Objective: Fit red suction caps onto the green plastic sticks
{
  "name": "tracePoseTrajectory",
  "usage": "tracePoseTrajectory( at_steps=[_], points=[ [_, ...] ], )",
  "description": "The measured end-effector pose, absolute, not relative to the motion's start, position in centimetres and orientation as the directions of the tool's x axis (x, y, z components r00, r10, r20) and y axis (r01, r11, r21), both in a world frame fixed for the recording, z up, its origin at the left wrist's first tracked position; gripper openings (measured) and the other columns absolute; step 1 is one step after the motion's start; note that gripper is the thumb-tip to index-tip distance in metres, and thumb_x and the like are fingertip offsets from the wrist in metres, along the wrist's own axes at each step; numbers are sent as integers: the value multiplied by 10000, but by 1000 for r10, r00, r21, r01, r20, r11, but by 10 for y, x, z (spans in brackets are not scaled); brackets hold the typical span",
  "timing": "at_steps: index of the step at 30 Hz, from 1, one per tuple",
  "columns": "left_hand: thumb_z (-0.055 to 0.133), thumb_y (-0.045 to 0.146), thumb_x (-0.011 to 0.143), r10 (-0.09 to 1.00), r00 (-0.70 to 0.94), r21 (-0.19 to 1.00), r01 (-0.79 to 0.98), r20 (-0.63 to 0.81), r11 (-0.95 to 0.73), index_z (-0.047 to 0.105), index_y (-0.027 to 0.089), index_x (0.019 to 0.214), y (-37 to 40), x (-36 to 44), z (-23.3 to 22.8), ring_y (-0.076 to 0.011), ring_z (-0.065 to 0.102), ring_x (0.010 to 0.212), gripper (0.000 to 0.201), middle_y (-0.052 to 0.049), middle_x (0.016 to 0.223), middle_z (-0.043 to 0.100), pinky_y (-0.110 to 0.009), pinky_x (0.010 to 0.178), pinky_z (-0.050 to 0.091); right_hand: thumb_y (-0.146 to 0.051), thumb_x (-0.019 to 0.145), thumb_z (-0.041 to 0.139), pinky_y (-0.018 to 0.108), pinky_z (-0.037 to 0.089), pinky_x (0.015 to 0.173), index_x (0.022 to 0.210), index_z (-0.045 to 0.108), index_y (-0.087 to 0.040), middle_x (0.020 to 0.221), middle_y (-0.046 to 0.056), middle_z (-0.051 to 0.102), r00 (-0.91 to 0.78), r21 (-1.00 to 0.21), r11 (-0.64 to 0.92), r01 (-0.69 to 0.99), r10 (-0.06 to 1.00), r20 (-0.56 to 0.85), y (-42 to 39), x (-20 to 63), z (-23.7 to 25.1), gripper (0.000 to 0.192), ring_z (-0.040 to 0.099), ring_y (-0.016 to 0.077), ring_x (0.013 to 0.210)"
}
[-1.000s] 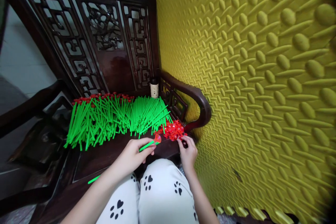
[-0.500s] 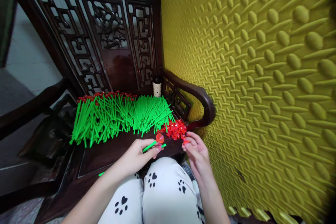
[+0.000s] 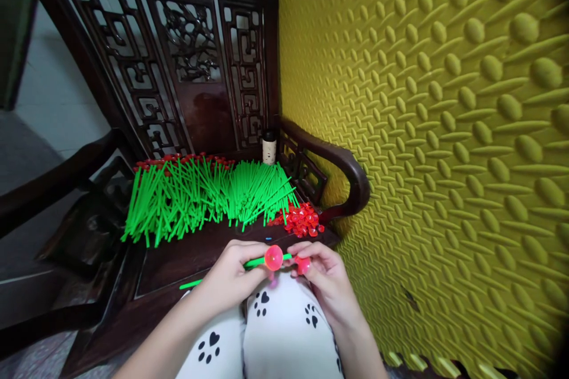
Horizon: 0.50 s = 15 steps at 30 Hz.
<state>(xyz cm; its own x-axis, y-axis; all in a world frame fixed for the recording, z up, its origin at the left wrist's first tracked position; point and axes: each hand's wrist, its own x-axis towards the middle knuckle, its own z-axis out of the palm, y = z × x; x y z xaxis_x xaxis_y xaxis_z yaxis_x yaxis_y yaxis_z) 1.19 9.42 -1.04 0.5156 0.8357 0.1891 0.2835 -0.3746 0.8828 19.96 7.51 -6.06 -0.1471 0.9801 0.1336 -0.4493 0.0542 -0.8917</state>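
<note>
With my left hand (image 3: 237, 269) I grip thin, straight green plastic-looking sticks (image 3: 254, 262); a flared, translucent red cup (image 3: 273, 257) sits at its fingertips, and a green tip pokes past it toward my right hand (image 3: 331, 272). That hand pinches a second translucent red cup (image 3: 303, 265) just beside the tip; whether they touch, I can't tell. Beyond, a heap of small shiny red cups (image 3: 304, 220) lies between a broad pile of green sticks (image 3: 208, 195) and the curved dark-wood armrest (image 3: 355, 183). Behind, a cream cylinder with a black top (image 3: 269, 151) bears dark marks too small to read. Polished dark-wood seat (image 3: 178, 260) stretches to my left; the yellow embossed mat (image 3: 444, 160) rises near my right hand, narrowing the room there.
</note>
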Motion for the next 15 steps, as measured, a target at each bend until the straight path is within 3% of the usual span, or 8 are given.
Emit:
tracePoseTrajectory(
  at_steps=[7,11,15],
  points=[
    [503,158,858,805,566,879,275,179,-389,626,146,624,93,7,-12,-124,542,597,265,0,620,591,-223,603,392,-246,765,725,272,503,686,821,702,-238,992,58,715,-174,-923,77,-377,973,153,73,196,-56,61,653,186,876],
    [498,157,876,764,606,850,265,220,-455,662,155,701,91,5,-12,-127,514,607,240,-8,651,590,-232,592,364,-246,727,757,233,484,588,785,679,-211,919,51,715,-242,-880,-30,-474,965,97,74,195,-55,104,634,142,700],
    [459,178,916,726,641,794,296,247,-531,663,154,752,89,4,-13,-125,465,594,263,-10,645,537,-243,568,323,-201,687,784,152,390,415,743,643,-176,790,16,683,-389,-775,-235,-587,921,14,78,196,-45,153,521,52,462]
  ],
)
